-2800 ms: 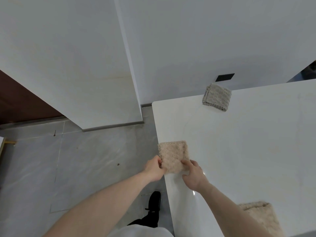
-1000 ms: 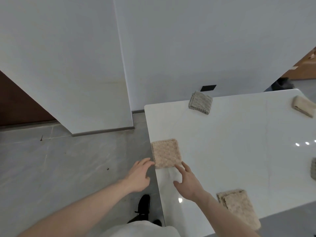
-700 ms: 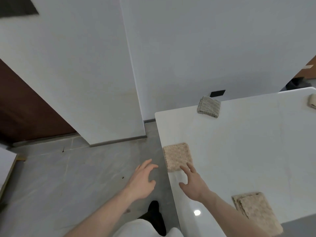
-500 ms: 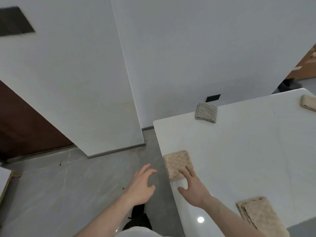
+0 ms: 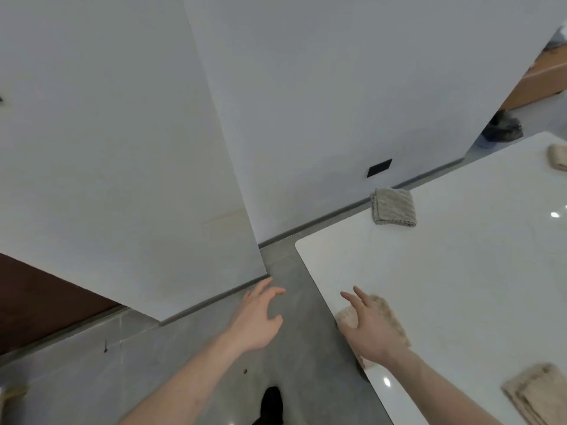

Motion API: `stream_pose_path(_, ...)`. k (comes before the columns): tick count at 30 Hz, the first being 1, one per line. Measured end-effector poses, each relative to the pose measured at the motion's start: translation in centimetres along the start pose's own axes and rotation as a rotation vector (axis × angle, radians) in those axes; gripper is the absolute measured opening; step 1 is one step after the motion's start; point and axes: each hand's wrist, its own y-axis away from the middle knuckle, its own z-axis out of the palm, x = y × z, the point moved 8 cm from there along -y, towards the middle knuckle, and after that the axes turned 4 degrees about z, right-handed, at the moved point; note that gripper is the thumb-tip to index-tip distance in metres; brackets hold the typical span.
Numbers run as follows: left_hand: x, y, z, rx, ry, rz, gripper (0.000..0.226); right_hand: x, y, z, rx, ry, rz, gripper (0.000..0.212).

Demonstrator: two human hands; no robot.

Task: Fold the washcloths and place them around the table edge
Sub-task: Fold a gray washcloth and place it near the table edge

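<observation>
- Hands both empty, fingers spread: your left hand (image 5: 256, 320) over floor, right hand (image 5: 369, 328) above beige cloth (image 5: 391, 317) at counter (image 5: 460, 271) edge.
- Grey cloth (image 5: 393, 207) at far edge.

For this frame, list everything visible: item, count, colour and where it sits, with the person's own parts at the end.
table: one, glossy white, right half of the view.
beige washcloths: three, folded; one at the table's left edge partly behind the right hand, one at the bottom right, one at the far right edge.
grey washcloth: one, folded, at the table's far edge.
wall plate: one, black, low on the white wall.
floor: grey tiles, left of the table.
dark shoe: one, bottom centre.
left hand: open, over the floor.
right hand: open, above the nearest beige washcloth.
</observation>
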Motion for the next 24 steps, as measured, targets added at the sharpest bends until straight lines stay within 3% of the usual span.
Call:
stream_pose_path(13,7.0,-10.8,-2.1,-0.164,-0.062,0.221,0.058,0.6,-4.1,-6.8,0.122,-0.100,0.172,0.065)
stream_pose_path(24,9.1,-17.8,-2.3,-0.218,-0.102,0.213,0.057,0.9,-11.4,-11.3,0.118,-0.153,0.164,0.064)
